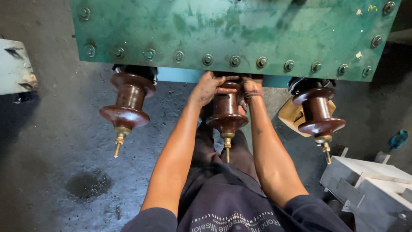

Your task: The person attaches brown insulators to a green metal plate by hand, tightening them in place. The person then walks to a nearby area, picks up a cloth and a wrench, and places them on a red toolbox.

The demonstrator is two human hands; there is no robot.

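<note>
Rough, dark grey concrete floor (56,141), stained and gritty. Dark oily patch (88,184) low on the left. Grey metal bracket parts (369,184) lying on the floor at lower right, a small teal object (399,138) near them by the right edge. Tan cardboard piece (294,118) flat on the floor below the green tank (231,30).

both hands, left hand (209,87) and right hand (252,87), wrapped round the middle brown insulator (227,114) under the green bolted tank (231,30)
</note>
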